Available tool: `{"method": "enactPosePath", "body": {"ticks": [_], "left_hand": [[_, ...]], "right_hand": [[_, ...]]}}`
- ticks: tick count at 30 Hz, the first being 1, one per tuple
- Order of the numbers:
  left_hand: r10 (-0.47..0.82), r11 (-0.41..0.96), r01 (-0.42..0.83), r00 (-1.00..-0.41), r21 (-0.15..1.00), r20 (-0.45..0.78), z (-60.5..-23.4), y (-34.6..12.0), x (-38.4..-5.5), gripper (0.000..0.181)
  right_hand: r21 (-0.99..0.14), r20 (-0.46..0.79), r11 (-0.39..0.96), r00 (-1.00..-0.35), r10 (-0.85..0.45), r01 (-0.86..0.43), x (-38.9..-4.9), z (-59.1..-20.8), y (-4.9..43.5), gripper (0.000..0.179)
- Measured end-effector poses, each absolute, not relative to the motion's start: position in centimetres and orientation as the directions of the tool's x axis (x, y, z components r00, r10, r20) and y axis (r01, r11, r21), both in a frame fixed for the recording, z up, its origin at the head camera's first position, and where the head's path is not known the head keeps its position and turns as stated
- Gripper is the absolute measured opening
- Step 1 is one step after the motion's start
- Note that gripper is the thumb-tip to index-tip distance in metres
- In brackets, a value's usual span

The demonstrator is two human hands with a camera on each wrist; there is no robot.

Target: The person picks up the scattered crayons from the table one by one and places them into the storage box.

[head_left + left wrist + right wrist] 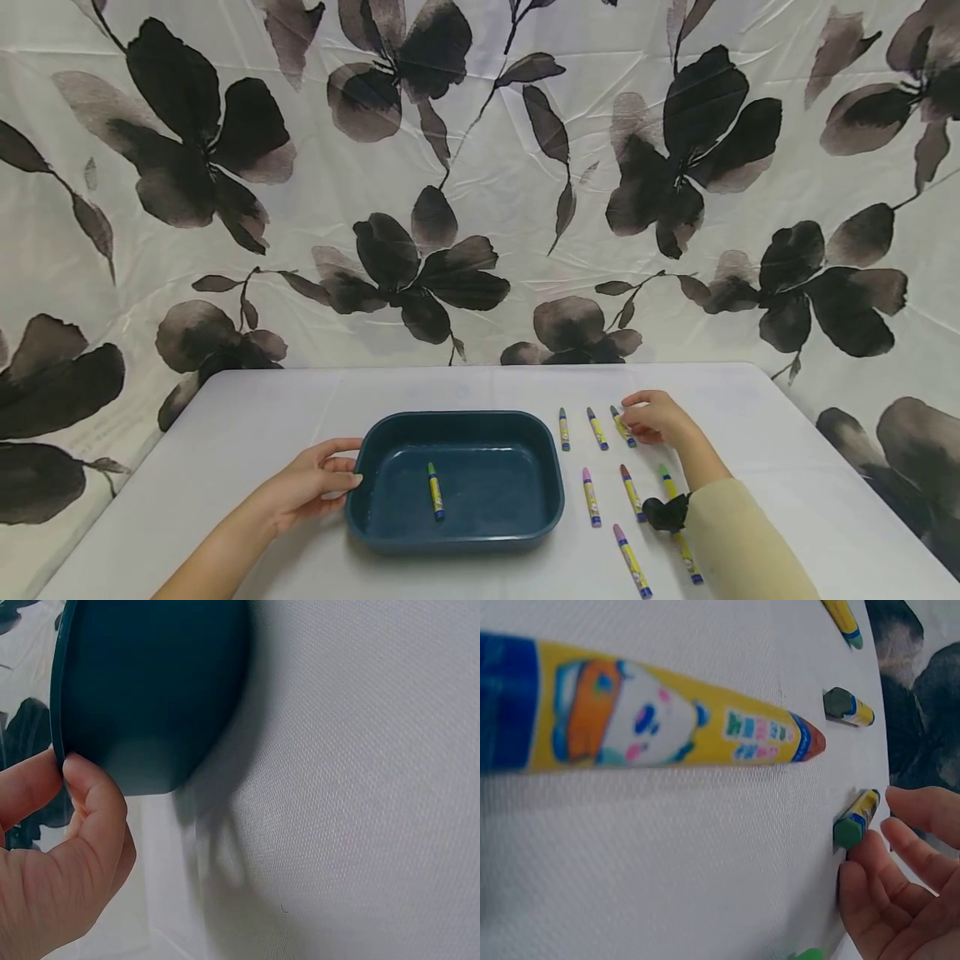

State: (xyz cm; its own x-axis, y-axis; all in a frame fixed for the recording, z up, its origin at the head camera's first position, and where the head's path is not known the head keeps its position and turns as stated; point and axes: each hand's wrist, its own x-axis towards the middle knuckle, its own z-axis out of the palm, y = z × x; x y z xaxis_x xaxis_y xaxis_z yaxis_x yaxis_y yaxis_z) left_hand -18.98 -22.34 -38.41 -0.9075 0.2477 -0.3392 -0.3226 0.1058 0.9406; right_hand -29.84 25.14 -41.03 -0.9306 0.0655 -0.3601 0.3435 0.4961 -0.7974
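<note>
My left hand point(315, 482) pinches the left rim of a dark teal tray point(457, 539) between thumb and fingers; the left wrist view shows the thumb against the outer wall. One green-tipped crayon point(436, 492) in a yellow wrapper lies inside the tray. To the right, my right hand point(656, 418) hovers at a crayon point(619, 423) in the back row. In the right wrist view, its spread, bent fingers stand around this green-ended crayon point(857, 819), thumb and forefinger apart.
Two crayons, one green point(564, 429) and one dark-tipped point(597, 429), lie beside it. Nearer are a pink crayon point(591, 497), a brown-red crayon point(630, 490), a purple-tipped crayon point(632, 560) and green-tipped ones partly behind a black cuff ornament point(666, 512). A floral cloth point(480, 192) hangs behind the white table point(285, 400).
</note>
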Motion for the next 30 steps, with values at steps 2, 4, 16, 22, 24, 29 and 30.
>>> {"method": "enactPosePath", "body": {"ticks": [2,4,16,22,24,29,30], "left_hand": [[0.249,0.109,-0.322,-0.907,0.940,-0.340,-38.4,-22.3,-19.0,0.066],[0.246,0.111,-0.322,-0.907,0.940,-0.340,-38.4,-22.3,-19.0,0.066],[0.257,0.097,-0.314,-0.909,0.945,-0.328,-38.3,-22.1,-19.2,0.066],[0.265,0.099,-0.308,-0.908,0.946,-0.323,-38.5,-22.3,-19.1,0.067],[0.262,0.100,-0.310,-0.909,0.946,-0.325,-38.5,-22.4,-19.1,0.068],[0.264,0.095,-0.311,-0.908,0.946,-0.325,-38.6,-22.4,-19.0,0.068],[0.266,0.095,-0.310,-0.908,0.946,-0.325,-38.6,-22.4,-19.0,0.068]], "right_hand": [[-0.788,-0.354,0.519,-0.933,0.059,0.331,-29.9,-41.0,25.0,0.043],[-0.776,-0.349,0.540,-0.935,0.061,0.325,-30.0,-41.0,24.7,0.043],[-0.636,-0.267,0.728,-0.958,0.103,0.256,-30.5,-41.5,23.6,0.038],[-0.629,-0.269,0.739,-0.959,0.086,0.242,-30.5,-41.6,23.4,0.036],[-0.639,-0.270,0.730,-0.959,0.082,0.243,-30.6,-41.7,23.3,0.036],[-0.682,-0.294,0.681,-0.953,0.079,0.267,-30.4,-41.6,23.4,0.037],[-0.696,-0.302,0.664,-0.950,0.074,0.273,-30.2,-41.4,23.4,0.037]]}}
